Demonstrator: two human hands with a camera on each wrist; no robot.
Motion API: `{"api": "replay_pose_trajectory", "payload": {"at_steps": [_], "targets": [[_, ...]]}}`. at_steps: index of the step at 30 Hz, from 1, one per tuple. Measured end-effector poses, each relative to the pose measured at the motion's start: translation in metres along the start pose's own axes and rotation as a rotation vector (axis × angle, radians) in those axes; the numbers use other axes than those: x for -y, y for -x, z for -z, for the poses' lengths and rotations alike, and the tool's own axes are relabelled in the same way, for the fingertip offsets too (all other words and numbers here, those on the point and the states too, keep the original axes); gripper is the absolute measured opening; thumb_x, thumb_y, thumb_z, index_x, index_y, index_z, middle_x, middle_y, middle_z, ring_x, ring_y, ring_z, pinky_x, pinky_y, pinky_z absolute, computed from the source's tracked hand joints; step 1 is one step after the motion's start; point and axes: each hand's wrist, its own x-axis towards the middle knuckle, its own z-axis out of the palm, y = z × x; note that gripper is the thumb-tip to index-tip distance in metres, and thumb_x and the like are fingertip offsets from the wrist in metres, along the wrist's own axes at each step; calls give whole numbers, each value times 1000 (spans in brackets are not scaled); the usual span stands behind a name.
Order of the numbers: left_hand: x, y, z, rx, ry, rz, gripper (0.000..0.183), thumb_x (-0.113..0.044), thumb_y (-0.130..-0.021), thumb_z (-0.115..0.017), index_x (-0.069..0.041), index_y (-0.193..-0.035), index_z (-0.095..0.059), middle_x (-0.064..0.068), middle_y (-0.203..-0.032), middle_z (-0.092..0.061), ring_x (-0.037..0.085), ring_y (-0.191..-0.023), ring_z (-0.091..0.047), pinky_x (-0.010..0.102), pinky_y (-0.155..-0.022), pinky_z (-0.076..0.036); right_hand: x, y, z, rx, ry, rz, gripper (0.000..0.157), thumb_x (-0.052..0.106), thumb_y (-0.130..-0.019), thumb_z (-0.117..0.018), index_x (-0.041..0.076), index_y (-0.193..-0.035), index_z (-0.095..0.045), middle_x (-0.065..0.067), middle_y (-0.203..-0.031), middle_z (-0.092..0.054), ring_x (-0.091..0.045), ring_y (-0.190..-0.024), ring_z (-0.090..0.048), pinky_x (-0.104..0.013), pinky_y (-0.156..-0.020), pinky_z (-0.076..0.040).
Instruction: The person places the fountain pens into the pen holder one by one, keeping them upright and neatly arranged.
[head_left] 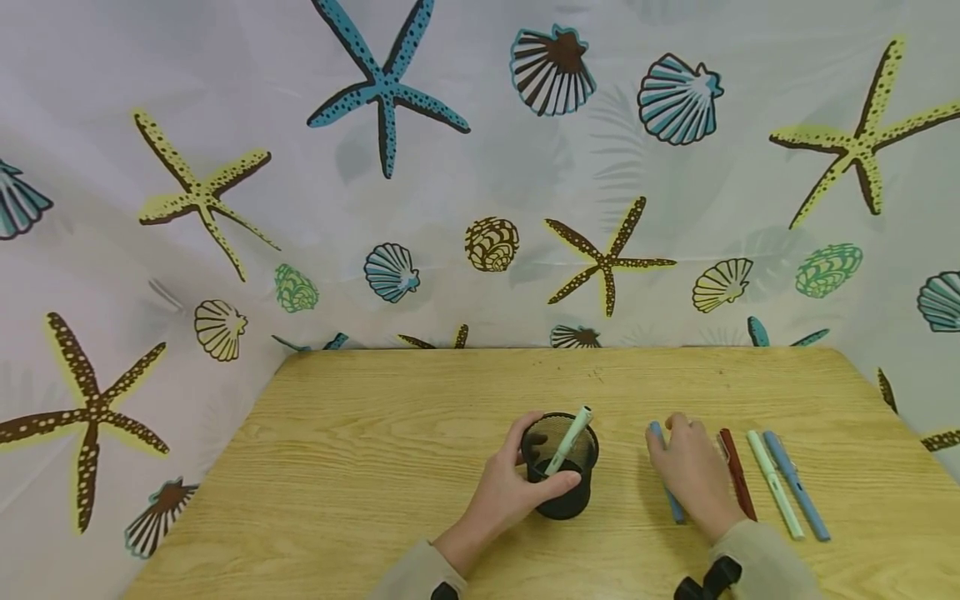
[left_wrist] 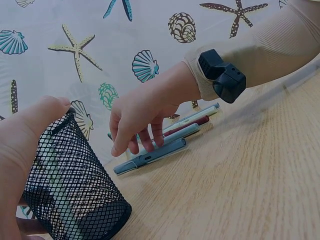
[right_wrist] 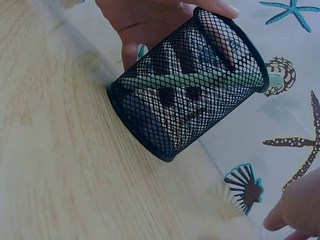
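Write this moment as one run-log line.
Left grip: holding black mesh cup; cup: one pale green pen inside; right grip: at leftmost blue pen, contact unclear; red pen: on table

Green pen (right_wrist: 275,80) inside black mesh cup (right_wrist: 192,104)

- Head view: right grip (head_left: 692,471) covers part of one blue pen (head_left: 676,507).
- Left wrist view: left grip (left_wrist: 19,142) cut off at 9 o'clock.
- Right wrist view: right grip cut off at 4 o'clock.
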Motion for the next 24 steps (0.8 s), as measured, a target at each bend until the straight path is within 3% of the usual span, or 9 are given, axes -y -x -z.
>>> {"api": "replay_pose_trajectory", "payload": {"at_steps": [12,18,24], "targets": [[0,0,0,-9,4,-6,75,-48,-74,-75,-45,-136,-32,9,-125,-53,35,-109,-53,40,-72,-48,-2,-4,-9,18,62,-42,25,24,-92,-55,-1,-87,-56,-13,-75,-44,-23,-58,-43,-33,-44,-36],[-1,1,0,-8,5,6,75,-44,-75,-75,-45,-136,-32,8,-126,-51,36,-110,-52,41,-72,-49,-2,-6,-11,36,59,-48,22,20,-92,-54,0,-81,-54,-15,-77,-44,-25,-60,-42,-34,-44,-35],[-1,1,0,-4,12,6,75,-43,-75,-75,-45,-136,-32,9,-126,-52,36,-110,-53,40,-71,-49,-2,-6,-12,50,61,-63,16,13,-90,-53,-2,-85,-54,-19,-82,-45,-27,-60,-43,-36,-44,-36]]}}
